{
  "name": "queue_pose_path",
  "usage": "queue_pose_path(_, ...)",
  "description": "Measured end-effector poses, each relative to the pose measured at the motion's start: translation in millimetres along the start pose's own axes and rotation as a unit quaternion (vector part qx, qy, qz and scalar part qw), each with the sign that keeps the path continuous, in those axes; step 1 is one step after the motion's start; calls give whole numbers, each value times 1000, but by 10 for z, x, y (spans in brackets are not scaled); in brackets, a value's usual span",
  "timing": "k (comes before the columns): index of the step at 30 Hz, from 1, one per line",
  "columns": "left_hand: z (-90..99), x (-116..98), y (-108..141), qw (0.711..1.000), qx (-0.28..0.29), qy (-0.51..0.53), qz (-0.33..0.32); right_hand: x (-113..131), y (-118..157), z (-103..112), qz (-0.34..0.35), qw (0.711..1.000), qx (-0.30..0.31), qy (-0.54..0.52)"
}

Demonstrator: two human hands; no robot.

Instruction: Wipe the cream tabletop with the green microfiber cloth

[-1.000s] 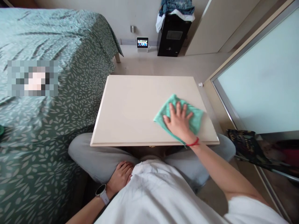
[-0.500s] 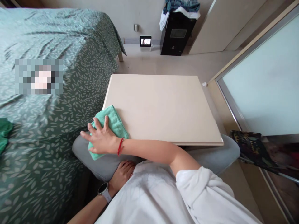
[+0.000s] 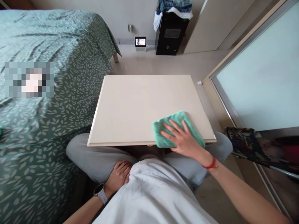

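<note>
A folded green cloth (image 3: pixel 163 133) lies on the near right part of the cream tabletop (image 3: pixel 140 105), its near edge hanging slightly over the table's front edge. My right hand (image 3: pixel 179 137), with a red bracelet at the wrist, presses flat on this cloth, its fingers spread and slightly blurred. The thumb is mostly hidden. My left hand (image 3: pixel 120 174) rests on my left thigh beside the white shirt, palm down, with its fingers lying flat. A watch (image 3: pixel 100 190) is on the left wrist.
A bed with a green leaf-patterned cover (image 3: pixel 70 102) stands at the left. Behind the table are a small screen device (image 3: pixel 140 43) and a black cabinet (image 3: pixel 170 35) topped with clothes. A frosted sliding panel (image 3: pixel 261 68) and dark patterned fabric (image 3: pixel 240 140) are on the right.
My right hand has swept the green cloth from the table's near left corner across to its near right side. The left hand stays on my thigh. The view has shifted slightly.
</note>
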State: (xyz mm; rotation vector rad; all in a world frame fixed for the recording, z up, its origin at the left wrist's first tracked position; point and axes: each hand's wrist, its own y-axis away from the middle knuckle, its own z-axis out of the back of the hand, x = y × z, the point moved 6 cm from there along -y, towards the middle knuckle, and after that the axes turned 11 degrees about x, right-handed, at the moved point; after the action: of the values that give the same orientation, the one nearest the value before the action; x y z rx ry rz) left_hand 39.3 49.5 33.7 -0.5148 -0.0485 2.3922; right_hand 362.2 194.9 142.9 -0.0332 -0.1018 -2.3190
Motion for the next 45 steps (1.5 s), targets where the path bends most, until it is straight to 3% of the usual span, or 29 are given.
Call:
queue_pose_path(5,-21,16,-1,1000,2,2,2,-806,970,-207,-79,994,-81,-1)
queue_pose_path(7,-36,23,18,1000,7,6,5,-1161,1134,-266,-109,986,-114,-52)
queue_pose_path(9,-47,25,35,1000,13,9,9,-1550,1095,-305,-156,971,-123,-130)
queue_pose_path(12,-49,16,43,1000,14,1,13,-2141,701,-305,-269,932,-90,-225)
queue_pose_path(16,-58,8,41,1000,15,-6,14,-2755,-145,-52,-359,898,-73,-245)
queue_pose_path(19,-70,22,58,1000,15,-6,15,-3056,-717,174,-422,873,-50,-241)
queue_pose_path(22,-73,36,72,1000,12,-11,14,-3159,-1145,359,-467,854,-23,-229)
queue_pose_path(26,-50,24,45,1000,0,-11,4,-3027,-1660,511,-482,856,6,-189)
queue_pose_path(30,-14,1,2,1000,-12,-9,4,-2596,-2423,564,-415,897,32,-148)
queue_pose_path(36,-51,14,48,1000,-4,-4,10,-1378,-3860,587,-265,955,33,-128)
queue_pose_path(39,-81,24,89,1000,-10,-16,12,-747,-4417,603,-167,977,28,-129)
queue_pose_path(42,-73,8,88,1000,-13,-19,12,-355,-4692,644,-86,988,26,-123)
queue_pose_path(45,-39,-7,57,1000,-15,-18,16,-174,-4721,687,-21,993,36,-113)
